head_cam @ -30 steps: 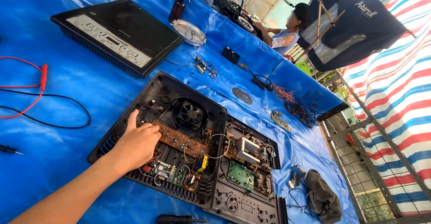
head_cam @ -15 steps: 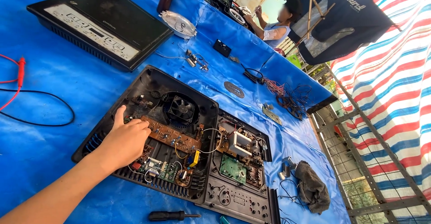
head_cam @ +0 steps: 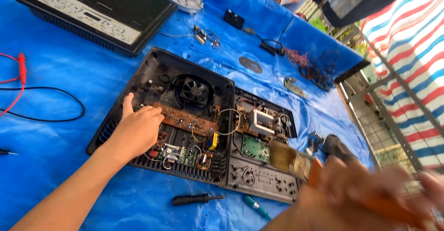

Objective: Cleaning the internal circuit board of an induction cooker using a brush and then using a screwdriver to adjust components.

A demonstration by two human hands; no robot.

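My left hand lies flat, fingers loosely spread, on the brown circuit board inside the opened cooker. My right hand, blurred at the surface's near edge, grips a paintbrush.

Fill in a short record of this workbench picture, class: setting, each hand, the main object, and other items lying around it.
Setting: table covered by a blue tarp
Left hand: rests on the opened appliance, fingertips at the brown circuit board
Right hand: blurred, grips a paintbrush with its bristles over the appliance
Main object: opened black appliance base showing a cooling fan and a green board
Nearby: black screwdriver, second closed black appliance, red and black probe leads
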